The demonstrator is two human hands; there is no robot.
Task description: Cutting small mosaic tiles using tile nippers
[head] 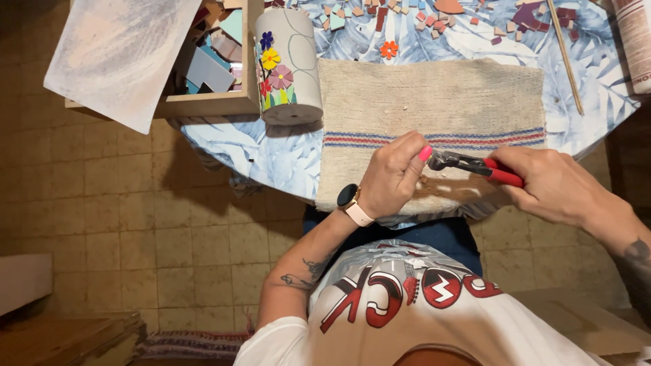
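Table (285, 159): leaf-print cloth, woven mat (434, 102); tiled floor (156, 224) below.

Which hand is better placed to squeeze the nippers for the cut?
Right. The right hand already grips the red-handled nippers; the left hand pinches something small at their tip, too hidden to identify.

Black round smartwatch screen (348, 196) on left wrist; printed cylindrical package (637, 41) far right.
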